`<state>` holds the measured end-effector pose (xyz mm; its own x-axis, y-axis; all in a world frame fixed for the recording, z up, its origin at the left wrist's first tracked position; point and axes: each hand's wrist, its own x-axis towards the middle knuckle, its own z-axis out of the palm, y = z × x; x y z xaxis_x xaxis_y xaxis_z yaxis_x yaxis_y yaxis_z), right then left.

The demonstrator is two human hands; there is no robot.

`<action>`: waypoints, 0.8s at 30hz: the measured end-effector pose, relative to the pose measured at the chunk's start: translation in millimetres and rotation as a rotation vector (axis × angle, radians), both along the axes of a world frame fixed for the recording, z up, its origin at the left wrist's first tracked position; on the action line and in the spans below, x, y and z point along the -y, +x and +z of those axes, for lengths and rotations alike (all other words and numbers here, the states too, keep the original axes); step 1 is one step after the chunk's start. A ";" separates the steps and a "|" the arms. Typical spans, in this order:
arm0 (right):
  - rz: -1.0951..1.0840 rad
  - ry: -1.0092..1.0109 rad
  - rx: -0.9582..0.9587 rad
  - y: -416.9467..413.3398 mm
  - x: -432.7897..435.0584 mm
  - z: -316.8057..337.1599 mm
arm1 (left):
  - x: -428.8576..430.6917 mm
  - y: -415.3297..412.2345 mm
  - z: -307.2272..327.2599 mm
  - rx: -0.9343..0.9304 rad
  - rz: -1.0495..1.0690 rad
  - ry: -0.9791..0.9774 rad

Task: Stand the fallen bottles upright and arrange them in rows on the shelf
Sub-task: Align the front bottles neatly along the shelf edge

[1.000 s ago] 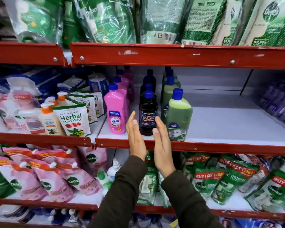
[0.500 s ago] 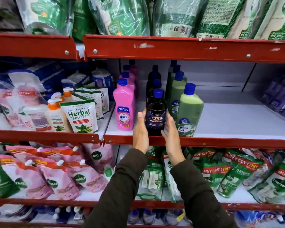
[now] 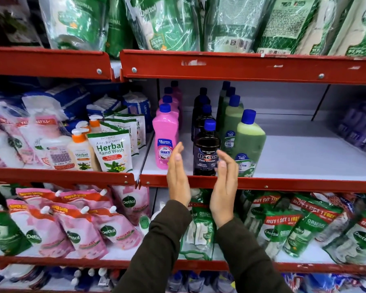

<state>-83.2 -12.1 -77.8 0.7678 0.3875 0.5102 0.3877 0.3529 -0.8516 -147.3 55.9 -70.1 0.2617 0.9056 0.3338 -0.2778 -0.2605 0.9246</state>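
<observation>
Three rows of blue-capped bottles stand upright on the white middle shelf [image 3: 304, 157]: pink ones led by a pink Shakti bottle [image 3: 164, 136], dark ones led by a black Bactin bottle [image 3: 206, 153], and green ones led by a green Bactin bottle [image 3: 249, 142]. My left hand [image 3: 178, 176] is flat and open just left of the black bottle, a small gap from it. My right hand [image 3: 225, 182] is flat and open at that bottle's right side, in front of the green bottle's label. Neither hand grips anything.
Right of the bottles the white shelf is bare up to purple packs [image 3: 359, 132]. Herbal hand wash pouches [image 3: 111, 151] and pump bottles [image 3: 80, 149] fill the left bay. Dettol refill pouches [image 3: 108, 229] lie below, green pouches [image 3: 169, 22] above. Red shelf lips [image 3: 283, 185] run across.
My hands, which were pressed against the black bottle's sides half a second ago, have come off it and drawn slightly back, palms still facing each other. The black bottle stands at the shelf front.
</observation>
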 end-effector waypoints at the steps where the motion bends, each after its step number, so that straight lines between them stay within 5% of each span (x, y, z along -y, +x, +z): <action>1: 0.044 0.000 0.031 -5.4 -5.8 -2.0 | -4.7 -4.0 -0.8 0.042 0.061 0.005; 7: 0.393 -0.152 -0.039 -29.3 -58.8 5.9 | -51.0 -25.7 9.7 0.102 0.235 -0.019; 14: 0.469 -0.243 -0.273 -26.2 -108.4 25.2 | -89.7 -33.4 25.2 -0.037 -0.105 -0.154; 24: 0.437 -0.156 -0.233 -36.7 -83.9 10.2 | -73.9 -52.4 5.7 -0.041 -0.060 -0.104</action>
<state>-119.9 71.8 -67.6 0.6034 0.7555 0.2554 0.0262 0.3013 -0.9532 -199.7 129.9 -64.4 0.3280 0.9171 0.2265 -0.2514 -0.1463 0.9568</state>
